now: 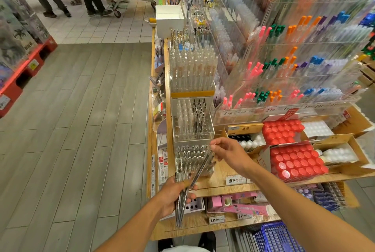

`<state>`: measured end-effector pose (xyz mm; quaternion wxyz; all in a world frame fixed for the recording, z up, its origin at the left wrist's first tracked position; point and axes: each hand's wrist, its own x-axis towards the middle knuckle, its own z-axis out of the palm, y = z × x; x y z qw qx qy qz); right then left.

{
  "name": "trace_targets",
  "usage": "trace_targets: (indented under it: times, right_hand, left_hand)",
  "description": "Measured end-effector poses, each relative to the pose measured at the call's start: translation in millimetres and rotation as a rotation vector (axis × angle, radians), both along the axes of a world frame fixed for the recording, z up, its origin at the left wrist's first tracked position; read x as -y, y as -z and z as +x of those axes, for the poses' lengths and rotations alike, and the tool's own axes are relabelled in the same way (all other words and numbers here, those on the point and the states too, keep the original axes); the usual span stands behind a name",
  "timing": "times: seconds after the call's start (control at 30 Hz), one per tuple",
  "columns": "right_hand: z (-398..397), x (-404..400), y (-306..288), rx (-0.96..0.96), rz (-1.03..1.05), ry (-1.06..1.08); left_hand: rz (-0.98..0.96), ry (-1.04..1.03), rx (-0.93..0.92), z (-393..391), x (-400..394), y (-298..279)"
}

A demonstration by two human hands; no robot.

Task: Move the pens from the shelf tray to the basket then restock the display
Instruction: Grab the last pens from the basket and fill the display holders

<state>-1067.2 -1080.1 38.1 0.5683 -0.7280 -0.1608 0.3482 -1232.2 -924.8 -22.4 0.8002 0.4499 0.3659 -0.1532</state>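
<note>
We grip a bundle of pens [183, 195] in our left hand [174, 196]; our right hand [227, 153] pinches one pen over the clear display tray [193, 160]. Judged: restocking under way, bundle remaining. Blue basket [278, 237] sits below the shelf.

My blue plastic basket [278, 237] is cut off by the bottom edge, so I cannot see what lies in it. My left hand [176, 195] hides the middle of the bundle of clear pens [182, 201]. The rows of coloured-capped pens in the clear acrylic rack [304, 59] are too blurred to make out.
</note>
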Motion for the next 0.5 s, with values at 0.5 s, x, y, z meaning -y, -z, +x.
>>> trace_targets:
  times: [0.5]
  right_hand:
    - [-7.3,-1.4,31.0,0.834,-0.336,-0.253]
  left_hand:
    - [0.027,-0.054,-0.057,5.7,-3.3,13.8]
